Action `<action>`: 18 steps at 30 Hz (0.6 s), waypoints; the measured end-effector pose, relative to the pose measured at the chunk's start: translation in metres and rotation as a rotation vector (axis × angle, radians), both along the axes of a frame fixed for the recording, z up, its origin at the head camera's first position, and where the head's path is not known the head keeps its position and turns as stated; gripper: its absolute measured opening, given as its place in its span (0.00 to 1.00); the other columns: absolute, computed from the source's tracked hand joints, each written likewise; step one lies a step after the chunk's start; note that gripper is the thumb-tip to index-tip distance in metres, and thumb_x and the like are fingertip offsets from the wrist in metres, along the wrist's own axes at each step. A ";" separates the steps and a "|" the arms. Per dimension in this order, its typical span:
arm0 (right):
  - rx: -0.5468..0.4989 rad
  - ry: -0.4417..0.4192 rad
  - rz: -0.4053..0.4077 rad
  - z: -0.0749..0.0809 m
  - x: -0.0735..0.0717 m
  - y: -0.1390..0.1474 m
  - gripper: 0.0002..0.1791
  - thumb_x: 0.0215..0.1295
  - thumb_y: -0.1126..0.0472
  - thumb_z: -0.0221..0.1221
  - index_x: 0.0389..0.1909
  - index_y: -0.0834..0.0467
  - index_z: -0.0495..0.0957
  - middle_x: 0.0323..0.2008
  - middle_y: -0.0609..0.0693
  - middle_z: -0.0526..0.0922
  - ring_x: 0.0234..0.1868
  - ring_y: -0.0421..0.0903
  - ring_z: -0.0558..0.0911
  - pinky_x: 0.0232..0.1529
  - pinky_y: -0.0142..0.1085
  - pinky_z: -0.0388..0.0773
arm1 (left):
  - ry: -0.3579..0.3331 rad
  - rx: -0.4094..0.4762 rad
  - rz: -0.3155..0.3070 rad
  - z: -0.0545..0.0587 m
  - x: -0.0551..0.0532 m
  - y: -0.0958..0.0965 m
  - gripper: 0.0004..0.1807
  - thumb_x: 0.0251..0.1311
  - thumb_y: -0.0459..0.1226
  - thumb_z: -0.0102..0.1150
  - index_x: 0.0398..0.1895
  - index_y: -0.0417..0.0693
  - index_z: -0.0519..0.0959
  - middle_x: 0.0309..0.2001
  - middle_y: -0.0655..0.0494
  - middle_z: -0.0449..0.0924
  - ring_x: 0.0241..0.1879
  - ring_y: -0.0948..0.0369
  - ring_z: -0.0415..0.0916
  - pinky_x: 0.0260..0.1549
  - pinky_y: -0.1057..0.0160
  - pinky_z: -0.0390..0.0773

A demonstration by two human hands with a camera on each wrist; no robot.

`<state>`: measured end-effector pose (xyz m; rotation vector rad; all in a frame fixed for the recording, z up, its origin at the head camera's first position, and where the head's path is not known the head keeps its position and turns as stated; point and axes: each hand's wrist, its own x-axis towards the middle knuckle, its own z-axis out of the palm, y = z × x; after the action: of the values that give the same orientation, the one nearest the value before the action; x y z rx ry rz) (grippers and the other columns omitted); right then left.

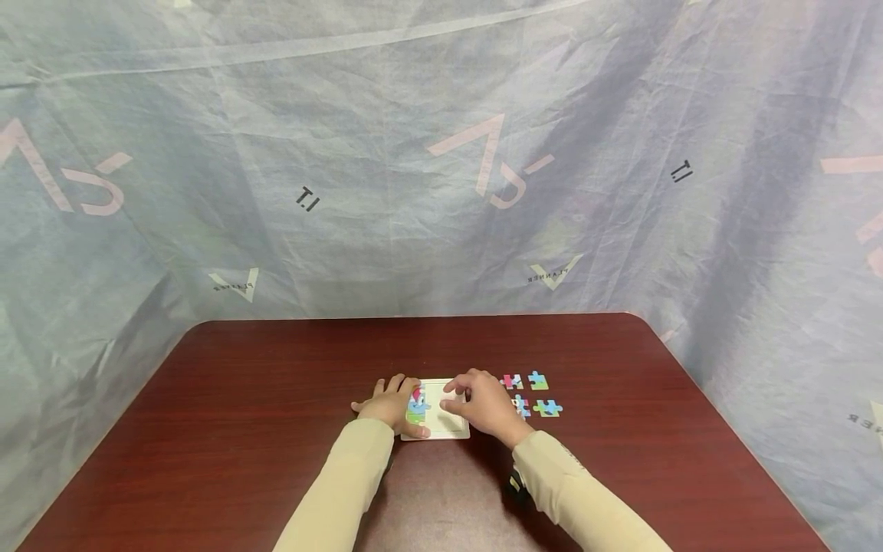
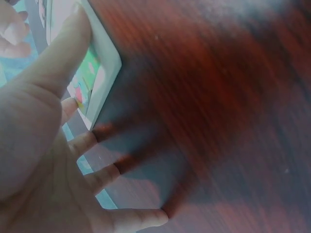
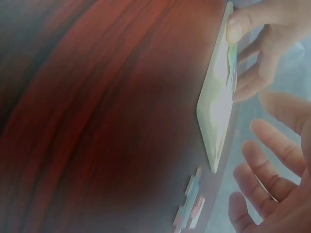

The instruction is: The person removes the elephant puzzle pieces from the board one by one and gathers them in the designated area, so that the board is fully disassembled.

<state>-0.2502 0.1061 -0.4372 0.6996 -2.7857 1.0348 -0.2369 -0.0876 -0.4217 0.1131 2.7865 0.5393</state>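
Observation:
A white puzzle tray (image 1: 444, 422) lies on the table, with joined puzzle pieces (image 1: 417, 410) showing a blue cartoon figure along its left side. My left hand (image 1: 392, 406) spreads over the tray's left end; its thumb (image 2: 73, 43) presses on the front rim and several fingers reach past the tray onto the tabletop. Above the tray's bare right part is my right hand (image 1: 486, 402), its fingers loosely bent and apart from the thumb. Nothing shows between those fingers in the right wrist view, where the hand (image 3: 282, 184) stands clear of the tray.
Several loose puzzle pieces (image 1: 548, 409) lie on the table right of the tray, some partly hidden by the right hand. The dark red wooden table (image 1: 276, 399) has rounded far corners. A grey printed cloth (image 1: 386, 192) hangs behind and around it.

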 end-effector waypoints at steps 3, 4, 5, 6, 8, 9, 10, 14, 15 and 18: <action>0.019 0.009 -0.008 0.000 0.000 -0.005 0.10 0.59 0.57 0.73 0.38 0.56 0.88 0.33 0.51 0.82 0.31 0.45 0.76 0.34 0.41 0.74 | 0.004 -0.016 -0.001 -0.007 -0.003 0.000 0.49 0.52 0.52 0.78 0.75 0.52 0.63 0.77 0.44 0.55 0.77 0.37 0.48 0.57 0.17 0.54; 0.025 0.010 -0.013 0.000 0.000 -0.006 0.10 0.59 0.56 0.73 0.38 0.56 0.88 0.33 0.51 0.82 0.31 0.45 0.76 0.35 0.42 0.74 | 0.005 -0.023 -0.003 -0.010 -0.005 -0.001 0.50 0.52 0.52 0.77 0.76 0.52 0.62 0.78 0.45 0.54 0.77 0.37 0.47 0.57 0.17 0.54; 0.027 0.006 -0.017 0.000 0.000 -0.008 0.10 0.58 0.56 0.73 0.38 0.56 0.88 0.33 0.51 0.82 0.31 0.45 0.76 0.35 0.42 0.74 | 0.004 -0.025 -0.003 -0.010 -0.004 -0.001 0.50 0.52 0.52 0.77 0.76 0.52 0.62 0.78 0.45 0.54 0.77 0.37 0.47 0.57 0.17 0.54; 0.029 0.001 -0.023 0.000 0.000 -0.009 0.10 0.58 0.56 0.73 0.37 0.56 0.88 0.33 0.50 0.82 0.32 0.45 0.77 0.35 0.42 0.74 | 0.003 -0.026 -0.003 -0.010 -0.004 0.000 0.50 0.53 0.52 0.77 0.76 0.52 0.62 0.78 0.45 0.54 0.77 0.37 0.47 0.57 0.17 0.54; 0.034 -0.003 -0.030 0.000 0.001 -0.012 0.10 0.58 0.57 0.73 0.37 0.56 0.88 0.33 0.51 0.82 0.32 0.46 0.78 0.34 0.42 0.75 | 0.000 -0.017 -0.003 -0.006 -0.003 0.000 0.49 0.53 0.52 0.77 0.75 0.52 0.62 0.78 0.45 0.54 0.77 0.37 0.47 0.56 0.17 0.54; 0.037 -0.002 -0.033 0.000 0.000 -0.013 0.10 0.58 0.56 0.74 0.37 0.56 0.88 0.32 0.51 0.82 0.33 0.47 0.79 0.34 0.43 0.75 | -0.003 -0.013 -0.003 -0.006 -0.002 0.000 0.49 0.53 0.52 0.77 0.75 0.52 0.62 0.78 0.45 0.54 0.77 0.37 0.46 0.56 0.17 0.54; 0.037 -0.008 -0.039 -0.001 0.000 -0.014 0.10 0.58 0.57 0.73 0.37 0.56 0.88 0.32 0.51 0.82 0.33 0.48 0.79 0.34 0.42 0.75 | -0.006 -0.008 -0.003 -0.002 -0.001 0.001 0.48 0.53 0.51 0.77 0.75 0.51 0.63 0.78 0.44 0.54 0.77 0.37 0.47 0.57 0.17 0.54; 0.042 -0.012 -0.045 -0.003 -0.001 -0.020 0.10 0.57 0.57 0.74 0.38 0.56 0.88 0.32 0.51 0.82 0.35 0.48 0.79 0.32 0.42 0.75 | -0.002 -0.002 -0.008 0.004 0.004 0.001 0.47 0.54 0.50 0.77 0.74 0.51 0.64 0.78 0.43 0.54 0.77 0.36 0.47 0.57 0.17 0.55; 0.048 -0.007 -0.046 -0.003 -0.001 -0.022 0.10 0.57 0.56 0.74 0.38 0.56 0.89 0.32 0.50 0.82 0.36 0.49 0.79 0.33 0.42 0.75 | 0.002 -0.003 -0.010 0.005 0.004 0.000 0.47 0.54 0.50 0.77 0.74 0.50 0.64 0.77 0.43 0.55 0.77 0.36 0.47 0.56 0.17 0.55; 0.070 0.009 -0.039 -0.005 -0.004 -0.026 0.11 0.56 0.57 0.74 0.38 0.57 0.89 0.32 0.51 0.82 0.36 0.49 0.79 0.34 0.43 0.75 | 0.006 -0.004 -0.013 0.005 0.005 0.000 0.47 0.54 0.50 0.76 0.74 0.51 0.64 0.77 0.43 0.55 0.76 0.36 0.47 0.56 0.18 0.56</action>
<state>-0.2539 0.0800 -0.4423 0.6529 -2.8281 0.9295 -0.2320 -0.0877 -0.4169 0.1320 2.7906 0.5316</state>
